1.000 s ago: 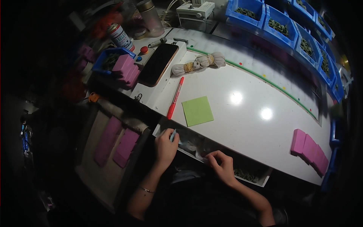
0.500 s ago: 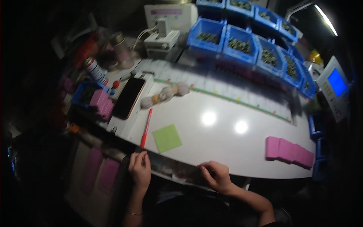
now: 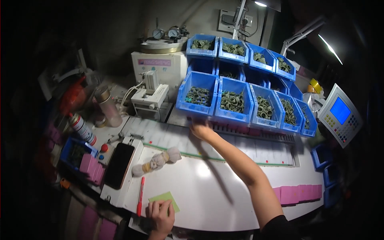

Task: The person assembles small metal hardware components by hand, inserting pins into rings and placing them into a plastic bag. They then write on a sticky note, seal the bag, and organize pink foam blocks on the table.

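Hands lie apart: right hand (image 3: 203, 130) just below the lower-left blue bin (image 3: 195, 109), left hand (image 3: 161, 215) over green paper (image 3: 165, 196); neither grip discernible.

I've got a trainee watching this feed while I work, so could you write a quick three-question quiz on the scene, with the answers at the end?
1. Fill in the colour: in view, the left hand partly covers a ____ paper square.

2. True or false: the red pen lies to the left of that paper square.

3. Which of these is nearest the right hand?
A) the pink blocks
B) the aerosol can
C) the blue bins

Key:
1. Green.
2. True.
3. C.
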